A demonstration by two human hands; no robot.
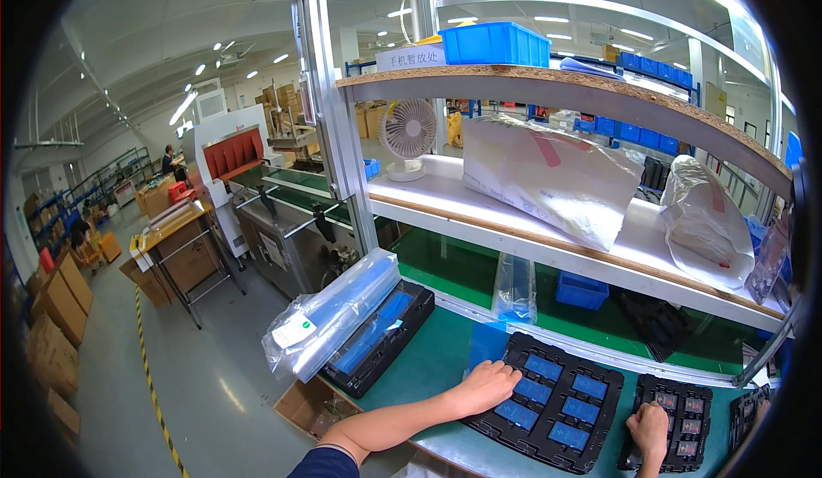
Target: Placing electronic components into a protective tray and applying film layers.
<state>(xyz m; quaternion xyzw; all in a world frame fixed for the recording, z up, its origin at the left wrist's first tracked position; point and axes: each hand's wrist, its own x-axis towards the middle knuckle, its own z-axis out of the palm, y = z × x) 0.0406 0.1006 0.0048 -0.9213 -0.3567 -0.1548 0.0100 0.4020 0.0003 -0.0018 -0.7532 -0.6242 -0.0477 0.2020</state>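
My left hand reaches over the left edge of a black plastic tray with pockets, its fingers curled together. Several flat blue rectangular pieces sit in those pockets. A translucent blue film shows just behind this hand; whether the fingers grip it is unclear. Farther right, my right hand is closed over the left side of a second black tray, which has greyish pieces with red marks in its pockets. Whatever its fingers hold is hidden.
Plastic-wrapped blue film lies across a black tray at the bench's left end. A cardboard box stands below. Above the bench, a shelf carries a fan and bags. Another hand shows at far right.
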